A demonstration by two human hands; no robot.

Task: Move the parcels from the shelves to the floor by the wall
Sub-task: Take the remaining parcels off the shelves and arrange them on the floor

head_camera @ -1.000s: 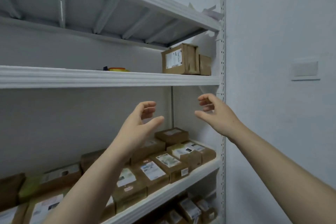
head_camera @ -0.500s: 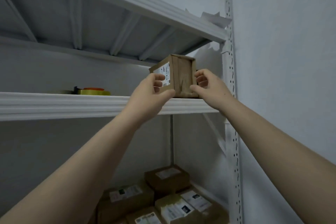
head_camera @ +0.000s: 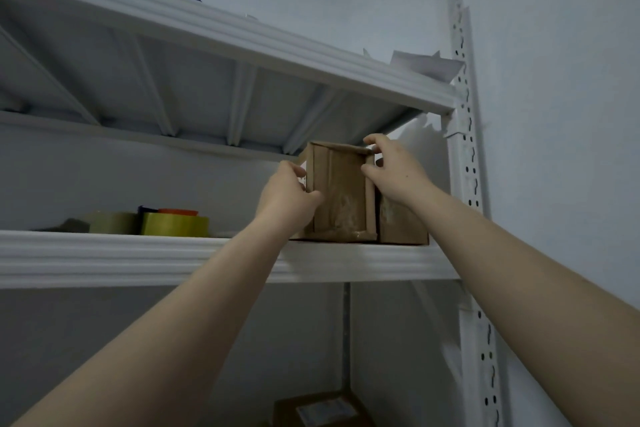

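Tape rolls [head_camera: 175, 224]: yellowish, on the middle shelf [head_camera: 138, 255], well off at nine o'clock from the box being taken; not part of the job.
Left hand [head_camera: 287, 198]: raised high, forearm slanting up from seven o'clock; thumb pressed on the box's front face, fingers wrapped round its left side.
Lower parcel [head_camera: 322, 409]: dim, at six o'clock, on a level below.
Parcel [head_camera: 341, 194]: brown taped carton standing on the middle shelf near its front lip, close under the upper shelf [head_camera: 242, 42], clamped between both hands. It looks stiff-walled and fairly light. The glossy tape may be slick, so bare cardboard and corners look the better purchase, with a palm underneath once it clears the lip.
Right hand [head_camera: 394, 172]: forearm rising from five o'clock; fingers hooked over the top right corner, thumb on the front right edge.
Second parcel [head_camera: 401, 224]: smaller, right against the first at three o'clock, partly behind the right wrist; it could get dragged along.
Upright post [head_camera: 467, 156]: perforated, just beyond at three o'clock.
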